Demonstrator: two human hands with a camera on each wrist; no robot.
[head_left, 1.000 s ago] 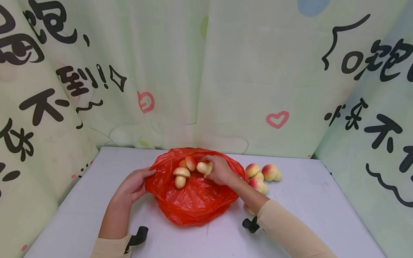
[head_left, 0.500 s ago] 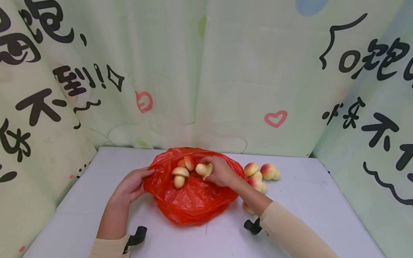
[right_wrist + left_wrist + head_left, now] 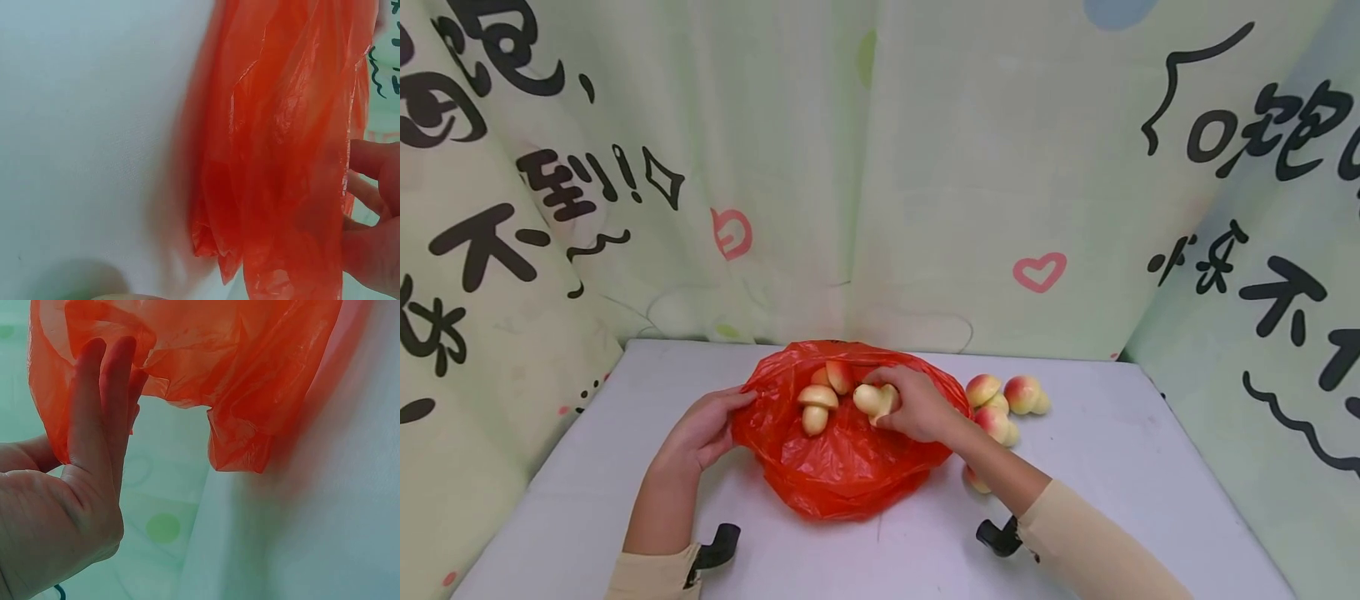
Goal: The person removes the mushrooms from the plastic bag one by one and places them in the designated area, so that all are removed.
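We see little change: right hand (image 3: 919, 406) keeps grip on pale mushroom (image 3: 868, 399) within mouth of red plastic bag (image 3: 850, 477), frame center; mushroom not yet let go. Left hand (image 3: 709, 429), left of center, holds bag's edge.

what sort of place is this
Probably a small makeshift filming booth: printed curtains screen three sides of a white table, and a black device juts from each sleeve.
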